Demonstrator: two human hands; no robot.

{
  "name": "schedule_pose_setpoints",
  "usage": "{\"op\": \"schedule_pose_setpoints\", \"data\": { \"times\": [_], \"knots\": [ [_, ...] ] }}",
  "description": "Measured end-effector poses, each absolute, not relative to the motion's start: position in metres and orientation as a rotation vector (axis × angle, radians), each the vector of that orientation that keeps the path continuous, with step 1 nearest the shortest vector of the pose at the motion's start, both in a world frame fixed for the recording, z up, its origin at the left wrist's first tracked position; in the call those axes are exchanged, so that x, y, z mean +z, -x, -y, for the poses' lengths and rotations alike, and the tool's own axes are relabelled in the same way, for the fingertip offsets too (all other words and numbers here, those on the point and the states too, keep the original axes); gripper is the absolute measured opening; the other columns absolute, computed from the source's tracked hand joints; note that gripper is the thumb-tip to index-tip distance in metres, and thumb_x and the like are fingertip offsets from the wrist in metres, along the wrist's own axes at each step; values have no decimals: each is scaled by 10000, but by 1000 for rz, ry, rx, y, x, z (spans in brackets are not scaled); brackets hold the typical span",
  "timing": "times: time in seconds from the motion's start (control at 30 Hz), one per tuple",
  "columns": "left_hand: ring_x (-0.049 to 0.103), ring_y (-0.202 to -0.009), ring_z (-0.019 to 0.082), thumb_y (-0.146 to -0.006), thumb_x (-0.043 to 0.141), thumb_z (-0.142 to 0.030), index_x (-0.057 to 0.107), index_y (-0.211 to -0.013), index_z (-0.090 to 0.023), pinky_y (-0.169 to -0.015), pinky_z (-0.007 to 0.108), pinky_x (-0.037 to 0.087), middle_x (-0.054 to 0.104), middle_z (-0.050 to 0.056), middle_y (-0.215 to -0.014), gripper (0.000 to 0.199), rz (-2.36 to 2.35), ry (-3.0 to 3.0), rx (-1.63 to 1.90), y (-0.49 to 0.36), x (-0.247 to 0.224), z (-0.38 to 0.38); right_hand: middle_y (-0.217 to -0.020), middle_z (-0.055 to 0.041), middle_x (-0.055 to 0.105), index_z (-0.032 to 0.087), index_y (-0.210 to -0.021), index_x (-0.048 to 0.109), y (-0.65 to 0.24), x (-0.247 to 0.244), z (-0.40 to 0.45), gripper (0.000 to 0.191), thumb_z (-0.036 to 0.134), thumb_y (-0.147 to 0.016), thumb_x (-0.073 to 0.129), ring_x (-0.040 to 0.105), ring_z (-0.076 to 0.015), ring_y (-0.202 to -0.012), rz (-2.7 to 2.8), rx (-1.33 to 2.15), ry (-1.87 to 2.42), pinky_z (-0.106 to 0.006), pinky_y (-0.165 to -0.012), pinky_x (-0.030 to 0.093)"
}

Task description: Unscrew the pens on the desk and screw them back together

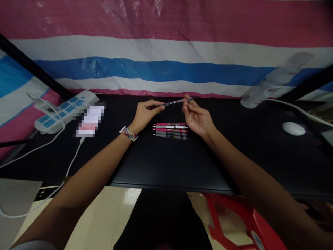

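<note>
A dark pen [174,102] is held between my two hands, raised a little over the far part of the black desk [156,163]. My left hand [147,113] pinches its left end between thumb and fingers. At the other end, the fingertips of my right hand [197,116] close on it, palm partly turned up. Below the hands, several pens lie side by side in a stack of rows: a pink pen [169,124], a white pen [170,127], a red one and grey ones [170,136]. Their tips point right.
To the left lie a white power strip [66,111] and a blurred phone [91,119] with a white cable. A clear bottle [270,85] and a white mouse [293,128] are at the right. Striped sheeting [156,71] hangs behind; a red stool [260,225] stands below.
</note>
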State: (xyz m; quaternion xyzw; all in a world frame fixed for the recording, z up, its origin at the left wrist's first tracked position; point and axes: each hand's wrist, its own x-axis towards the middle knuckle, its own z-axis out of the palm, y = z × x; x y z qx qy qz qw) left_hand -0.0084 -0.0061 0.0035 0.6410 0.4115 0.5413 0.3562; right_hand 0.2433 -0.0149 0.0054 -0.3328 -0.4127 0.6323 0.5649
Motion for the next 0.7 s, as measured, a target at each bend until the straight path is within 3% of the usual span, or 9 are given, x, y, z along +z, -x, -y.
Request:
{"op": "schedule_pose_setpoints", "data": {
  "times": [0.2,0.33,0.43,0.6,0.7],
  "knots": [
    [766,-940,234,-828,965,-441,935,-1004,-282,-915,396,606,885,58,-1018,239,-1051,-1672,1392,8,6,8,-1153,-93,851,241,-1140,788,-246,2,12,304,509,-1003,743,779,-281,-1312,943,1470,805,-415,-1066,714],
    [787,-1001,250,-825,963,-455,929,-1006,-282,-950,417,621,893,63,-1061,252,-1062,-1640,1389,7,6,8,-1196,-68,848,268,-1168,785,-242,0,12,233,399,-977,764,741,-261,-1390,945,1455,871,-418,-1139,681],
    [790,-980,243,-811,973,-458,929,-994,-277,-949,416,626,893,59,-1041,261,-1063,-1620,1394,7,5,8,-1208,-44,849,290,-1194,782,-241,4,15,261,318,-934,784,745,-265,-1385,976,1437,827,-433,-1106,700],
    [798,-989,246,-824,981,-444,933,-1012,-262,-968,410,621,890,65,-1039,266,-1039,-1628,1394,8,3,7,-1139,-90,856,253,-1124,780,-245,6,16,290,500,-973,764,784,-304,-1302,985,1449,786,-423,-985,744],
    [805,-1021,251,-828,981,-409,932,-1016,-259,-987,412,618,891,69,-1058,245,-1008,-1612,1404,8,3,6,-1107,-74,853,259,-1107,772,-245,2,13,250,461,-961,791,796,-272,-1269,942,1459,815,-378,-988,740]
  ]
}}
